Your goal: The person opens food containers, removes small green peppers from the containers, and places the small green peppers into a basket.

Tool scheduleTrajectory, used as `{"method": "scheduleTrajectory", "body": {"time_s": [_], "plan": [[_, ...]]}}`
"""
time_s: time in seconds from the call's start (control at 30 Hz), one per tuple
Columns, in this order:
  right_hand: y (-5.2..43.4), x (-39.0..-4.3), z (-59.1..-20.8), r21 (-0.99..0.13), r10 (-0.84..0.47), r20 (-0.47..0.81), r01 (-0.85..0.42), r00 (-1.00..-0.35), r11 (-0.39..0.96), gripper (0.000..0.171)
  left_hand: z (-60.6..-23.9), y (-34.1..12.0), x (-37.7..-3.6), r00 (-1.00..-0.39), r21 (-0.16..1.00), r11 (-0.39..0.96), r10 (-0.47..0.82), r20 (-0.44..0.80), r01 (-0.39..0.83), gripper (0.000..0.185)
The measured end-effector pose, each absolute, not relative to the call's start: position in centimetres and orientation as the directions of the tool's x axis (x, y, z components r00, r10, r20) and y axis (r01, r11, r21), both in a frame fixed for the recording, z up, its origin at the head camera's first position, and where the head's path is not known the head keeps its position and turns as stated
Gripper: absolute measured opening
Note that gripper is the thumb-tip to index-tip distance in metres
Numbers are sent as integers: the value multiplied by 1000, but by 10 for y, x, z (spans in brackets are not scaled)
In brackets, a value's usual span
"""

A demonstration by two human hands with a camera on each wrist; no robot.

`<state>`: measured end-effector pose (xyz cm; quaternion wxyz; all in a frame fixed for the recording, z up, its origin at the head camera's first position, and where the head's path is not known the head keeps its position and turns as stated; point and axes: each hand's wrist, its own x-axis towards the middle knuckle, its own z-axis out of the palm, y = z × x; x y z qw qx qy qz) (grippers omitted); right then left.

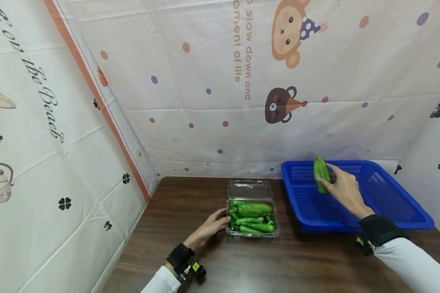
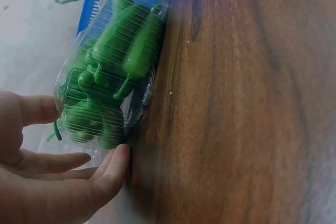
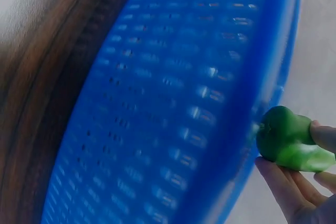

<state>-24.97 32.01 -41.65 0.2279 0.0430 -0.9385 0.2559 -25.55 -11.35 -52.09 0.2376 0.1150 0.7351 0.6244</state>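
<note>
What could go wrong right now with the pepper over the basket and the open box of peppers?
The right hand holds the pepper only at the fingertips above the blue basket, so it may slip. The clear box looks heaped, and the left hand just touches its side; a nudge might slide it or spill peppers onto the table.

Right hand point(image 1: 346, 190) with pepper point(image 1: 321, 174) above basket point(image 1: 399, 203)

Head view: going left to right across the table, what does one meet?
Left hand touching the clear plastic box of green peppers → blue basket, above which the right hand holds a single green pepper.
</note>
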Motion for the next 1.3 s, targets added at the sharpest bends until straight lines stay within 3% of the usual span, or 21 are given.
{"method": "scheduleTrajectory", "body": {"time_s": [0.3, 0.67, 1.3], "plan": [[311, -254, -423, -522, -53, 162, -132, -985, 843, 69, -523, -112, -256, -870, 973, 193, 449, -203, -128, 63], [304, -261, -426, -500, -101, -55, -61, -993, 864, 67, -523, -111, -256, -868, 976, 179, 457, -193, -123, 63], [287, -276, -435, -455, -150, -197, -45, -969, 889, 60, -520, -113, -254, -871, 969, 197, 437, -222, -148, 63]]}}
